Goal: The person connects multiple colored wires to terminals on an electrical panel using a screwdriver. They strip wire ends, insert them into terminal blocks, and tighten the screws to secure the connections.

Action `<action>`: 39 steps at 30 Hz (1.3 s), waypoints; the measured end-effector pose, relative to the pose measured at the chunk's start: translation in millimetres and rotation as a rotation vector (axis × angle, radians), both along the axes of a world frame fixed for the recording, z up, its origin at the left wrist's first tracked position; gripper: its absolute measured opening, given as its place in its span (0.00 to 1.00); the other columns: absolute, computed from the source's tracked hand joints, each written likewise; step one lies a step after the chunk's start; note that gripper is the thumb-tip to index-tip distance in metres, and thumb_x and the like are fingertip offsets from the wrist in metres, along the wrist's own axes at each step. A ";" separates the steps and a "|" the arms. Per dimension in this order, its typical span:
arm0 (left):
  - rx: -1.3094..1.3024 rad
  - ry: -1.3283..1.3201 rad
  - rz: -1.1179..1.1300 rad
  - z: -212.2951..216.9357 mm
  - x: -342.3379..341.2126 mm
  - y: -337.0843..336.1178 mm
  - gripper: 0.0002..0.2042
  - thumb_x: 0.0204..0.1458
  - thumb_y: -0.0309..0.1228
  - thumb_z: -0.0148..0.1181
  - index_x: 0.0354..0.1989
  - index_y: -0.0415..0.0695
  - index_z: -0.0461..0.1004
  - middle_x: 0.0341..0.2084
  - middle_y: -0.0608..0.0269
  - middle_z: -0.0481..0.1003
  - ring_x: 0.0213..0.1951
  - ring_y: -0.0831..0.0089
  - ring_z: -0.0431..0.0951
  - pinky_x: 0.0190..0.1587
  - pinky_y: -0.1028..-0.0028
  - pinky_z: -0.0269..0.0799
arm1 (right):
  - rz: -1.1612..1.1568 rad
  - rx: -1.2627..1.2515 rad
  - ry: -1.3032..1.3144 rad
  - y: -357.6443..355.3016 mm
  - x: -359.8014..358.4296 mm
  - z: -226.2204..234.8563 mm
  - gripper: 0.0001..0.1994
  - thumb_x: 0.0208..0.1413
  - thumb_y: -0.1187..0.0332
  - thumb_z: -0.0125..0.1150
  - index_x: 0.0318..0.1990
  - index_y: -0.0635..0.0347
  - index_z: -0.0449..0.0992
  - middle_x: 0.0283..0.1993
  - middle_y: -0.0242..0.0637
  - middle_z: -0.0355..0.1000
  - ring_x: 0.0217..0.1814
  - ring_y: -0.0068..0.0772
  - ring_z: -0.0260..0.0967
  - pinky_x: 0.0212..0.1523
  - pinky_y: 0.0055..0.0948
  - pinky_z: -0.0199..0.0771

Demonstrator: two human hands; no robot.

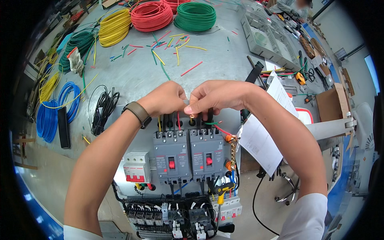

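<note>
Left hand [166,98] curled closed, hold hidden. Right hand [218,96] pinched beside it, contents unclear; copper ring [192,116] sits just below its thumb, near the right-hand breaker [207,148].

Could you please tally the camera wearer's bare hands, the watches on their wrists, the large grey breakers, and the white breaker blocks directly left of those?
Bare hands (left hand, right hand): 2
Watch: 1
Large grey breakers: 2
White breaker block: 1
Total: 6
</note>
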State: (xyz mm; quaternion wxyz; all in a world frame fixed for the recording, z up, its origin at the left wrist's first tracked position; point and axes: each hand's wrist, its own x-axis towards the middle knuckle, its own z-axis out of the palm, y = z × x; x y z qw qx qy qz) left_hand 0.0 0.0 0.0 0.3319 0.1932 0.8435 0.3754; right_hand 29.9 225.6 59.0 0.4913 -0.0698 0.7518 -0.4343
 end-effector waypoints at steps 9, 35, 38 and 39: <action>0.040 -0.031 0.019 1.4 2.2 5.3 0.11 0.47 0.29 0.76 0.33 0.35 0.81 0.24 0.66 0.78 0.28 0.77 0.76 0.30 0.71 0.71 | 0.003 0.107 0.020 -1.6 4.9 3.4 0.16 0.58 0.53 0.84 0.33 0.55 0.87 0.32 0.30 0.81 0.36 0.25 0.78 0.38 0.30 0.68; 0.009 -0.022 0.015 13.4 7.4 4.9 0.12 0.48 0.31 0.79 0.31 0.38 0.80 0.22 0.68 0.76 0.24 0.80 0.73 0.28 0.72 0.68 | 0.016 0.341 0.398 -24.5 30.2 3.3 0.17 0.53 0.61 0.85 0.25 0.62 0.83 0.23 0.41 0.79 0.27 0.36 0.78 0.35 0.39 0.78; 0.013 0.004 0.016 10.0 8.1 4.7 0.12 0.49 0.31 0.78 0.32 0.38 0.80 0.22 0.69 0.76 0.25 0.81 0.73 0.28 0.72 0.67 | 0.004 0.327 0.398 -24.7 30.1 3.5 0.17 0.53 0.61 0.85 0.25 0.63 0.83 0.23 0.42 0.79 0.27 0.37 0.79 0.35 0.39 0.78; 0.016 0.002 0.014 7.7 7.9 3.9 0.12 0.49 0.31 0.78 0.32 0.38 0.80 0.22 0.69 0.76 0.25 0.81 0.73 0.28 0.72 0.67 | 0.005 0.315 0.423 -24.3 31.6 3.5 0.17 0.54 0.61 0.85 0.25 0.63 0.84 0.23 0.42 0.79 0.28 0.38 0.79 0.36 0.40 0.78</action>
